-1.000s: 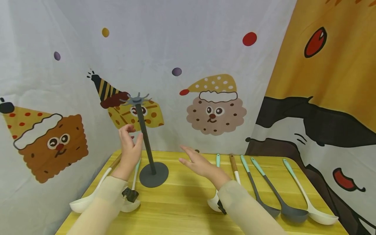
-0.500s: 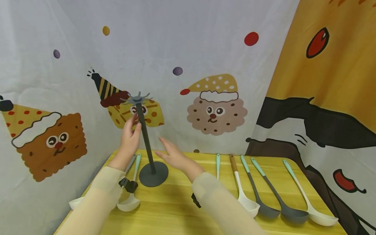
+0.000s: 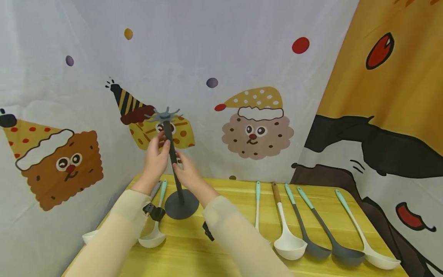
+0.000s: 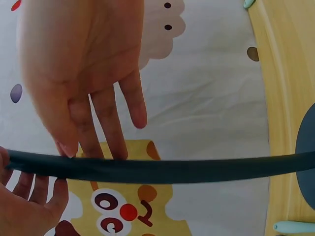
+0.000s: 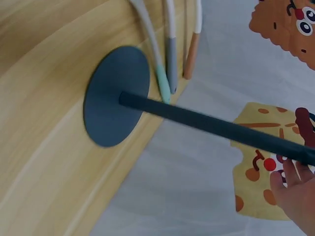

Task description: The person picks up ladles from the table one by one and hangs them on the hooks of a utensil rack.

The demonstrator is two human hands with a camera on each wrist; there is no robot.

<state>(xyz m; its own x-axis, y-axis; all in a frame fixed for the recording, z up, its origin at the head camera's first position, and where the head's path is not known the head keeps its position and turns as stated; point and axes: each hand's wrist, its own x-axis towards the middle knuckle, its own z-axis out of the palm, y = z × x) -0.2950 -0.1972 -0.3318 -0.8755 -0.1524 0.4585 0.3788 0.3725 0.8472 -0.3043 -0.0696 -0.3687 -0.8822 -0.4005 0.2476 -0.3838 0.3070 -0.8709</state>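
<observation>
At the far left, a white bowl [image 3: 90,236] is peeking out past the left sleeve [image 3: 117,231]. Beside it, a grey handle [image 3: 156,189] is lying next to a teal-handled ladle [image 3: 152,241], whose shaft the black wrist device [image 3: 154,212] is partly covering. The right wrist view is also showing a brown handle [image 5: 191,61] here. The left hand [image 3: 155,159] is touching the dark stand [image 3: 178,186] high on its pole, fingers bending loosely; I cannot tell whether they are gripping. The stand is resting on the wooden table [image 3: 187,254], left of centre. The right hand [image 3: 189,176] is touching the pole lower down, fingers nearly straight, not wrapping it. Farther right, the right sleeve [image 3: 238,234] is blocking most of another ladle's bowl, its teal handle [image 3: 258,190] showing. Beyond, a brown-handled ladle [image 3: 290,247], two grey ladles [image 3: 347,256] and a white ladle [image 3: 382,257] are lying in a row.
</observation>
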